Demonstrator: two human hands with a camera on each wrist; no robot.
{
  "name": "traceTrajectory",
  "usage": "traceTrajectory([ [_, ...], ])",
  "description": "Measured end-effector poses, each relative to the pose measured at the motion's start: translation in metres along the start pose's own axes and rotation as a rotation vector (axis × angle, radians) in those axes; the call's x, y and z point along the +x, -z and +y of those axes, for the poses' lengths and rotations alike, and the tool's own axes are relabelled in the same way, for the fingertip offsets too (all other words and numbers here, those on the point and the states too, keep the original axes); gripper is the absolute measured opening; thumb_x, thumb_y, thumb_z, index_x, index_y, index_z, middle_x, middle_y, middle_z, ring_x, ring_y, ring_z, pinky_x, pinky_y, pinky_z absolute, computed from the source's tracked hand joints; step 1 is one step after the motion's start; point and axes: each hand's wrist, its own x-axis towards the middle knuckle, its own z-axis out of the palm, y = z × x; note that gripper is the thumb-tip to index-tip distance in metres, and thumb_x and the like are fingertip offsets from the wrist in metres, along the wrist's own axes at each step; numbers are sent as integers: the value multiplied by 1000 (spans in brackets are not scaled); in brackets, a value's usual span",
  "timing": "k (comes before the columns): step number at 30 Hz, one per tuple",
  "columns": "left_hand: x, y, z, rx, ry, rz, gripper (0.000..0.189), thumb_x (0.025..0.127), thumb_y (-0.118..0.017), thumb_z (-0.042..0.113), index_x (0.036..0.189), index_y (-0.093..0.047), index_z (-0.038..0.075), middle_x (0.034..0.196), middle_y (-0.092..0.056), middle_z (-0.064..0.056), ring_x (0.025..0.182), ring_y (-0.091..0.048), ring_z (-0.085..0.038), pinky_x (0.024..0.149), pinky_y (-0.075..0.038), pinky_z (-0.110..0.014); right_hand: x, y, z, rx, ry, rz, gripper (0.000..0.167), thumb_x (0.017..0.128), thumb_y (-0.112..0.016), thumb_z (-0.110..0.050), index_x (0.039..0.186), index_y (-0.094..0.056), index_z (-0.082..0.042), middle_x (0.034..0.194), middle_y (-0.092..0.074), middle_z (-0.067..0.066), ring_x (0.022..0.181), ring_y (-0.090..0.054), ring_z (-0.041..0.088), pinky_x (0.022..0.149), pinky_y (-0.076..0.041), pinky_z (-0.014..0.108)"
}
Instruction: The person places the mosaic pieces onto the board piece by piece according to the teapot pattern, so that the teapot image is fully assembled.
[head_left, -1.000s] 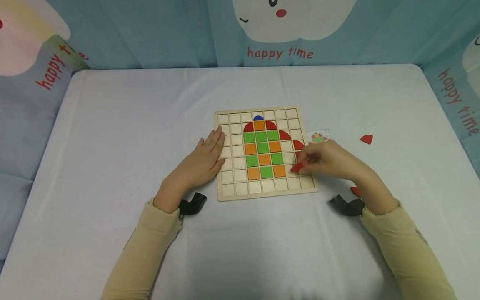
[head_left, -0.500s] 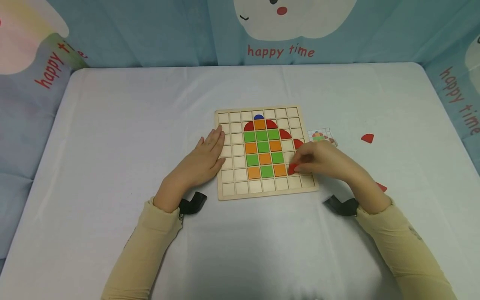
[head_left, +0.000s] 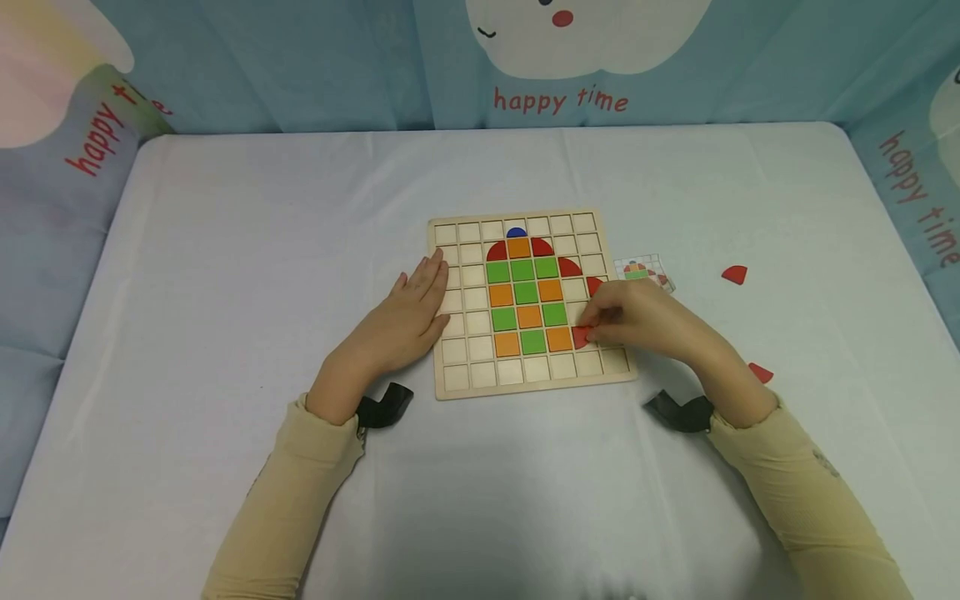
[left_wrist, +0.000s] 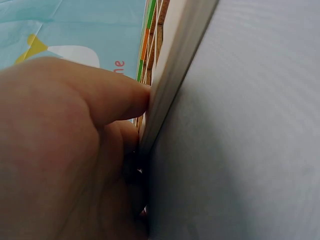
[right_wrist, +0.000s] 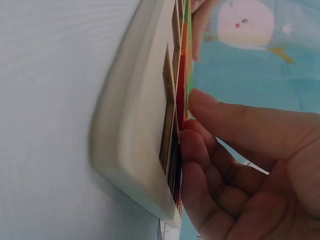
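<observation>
A square wooden grid board (head_left: 484,377) lies on the table, holding green, orange, red and blue pieces in its cells. My left hand (head_left: 397,333) lies flat along its left edge, fingers straight; in the left wrist view the thumb (left_wrist: 130,102) touches the board's side. At the lower right cells, my right hand (head_left: 652,321) pinches a red quarter-circle piece (head_left: 580,337) beside an orange square (head_left: 558,339). The right wrist view shows this red piece (right_wrist: 181,95) low in its cell, under the thumb. The right fingers hide some cells on that side.
A small printed pattern card (head_left: 645,271) lies right of the board, partly behind the right hand. Two loose red quarter-circle pieces lie farther right, the upper piece (head_left: 734,274) and the lower piece (head_left: 761,372). A blue printed curtain (head_left: 300,67) borders the white table.
My right hand has moved slightly left, and the red piece has turned and come down into the cell beside the orange square. The left hand has stayed put.
</observation>
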Motion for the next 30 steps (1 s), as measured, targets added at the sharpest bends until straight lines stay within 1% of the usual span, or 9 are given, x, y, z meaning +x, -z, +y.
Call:
traceTrajectory([
  [9,1,0,-1,3,4,-4,65,101,-39,24,149,-4,-3,156,9,-14,143,6,-26,114,-2,-45,1,0,-2,-28,-16,1,15,76,-71,6,86,-72,-6,83,-65,1,76,-54,17,67,-47,32],
  [16,0,0,0,0,3,2,65,101,-39,23,149,-4,-4,156,8,-15,143,6,-27,114,-2,-46,1,0,-3,-42,-29,8,14,77,-73,4,87,-72,-6,83,-66,1,77,-55,17,68,-48,32],
  [19,-1,-1,-1,-4,-6,11,64,101,-38,22,148,-4,-5,156,7,-16,143,4,-28,114,-2,-47,-2,2,-4,-25,-48,12,13,78,-73,2,87,-72,-7,84,-66,0,78,-55,17,68,-48,32],
  [24,0,-2,-1,-3,-12,17,65,101,-39,22,148,-5,-5,156,7,-16,143,4,-28,114,-3,-47,-19,12,0,-13,-64,66,13,78,-76,-3,88,-71,-9,86,-67,-3,81,-57,14,72,-48,31],
  [27,1,-2,-1,-1,-6,12,65,101,-39,22,148,-5,-5,156,7,-16,143,4,-28,114,-3,-46,-33,17,7,-46,-36,123,14,77,-77,-4,88,-71,-10,85,-67,-5,79,-58,11,73,-48,25],
  [30,0,-1,-1,2,-5,6,64,101,-39,22,148,-4,-5,156,7,-16,143,4,-28,114,-3,-47,-49,22,15,-58,-19,183,17,75,-78,-2,87,-70,-9,83,-66,-6,76,-58,6,71,-47,17],
])
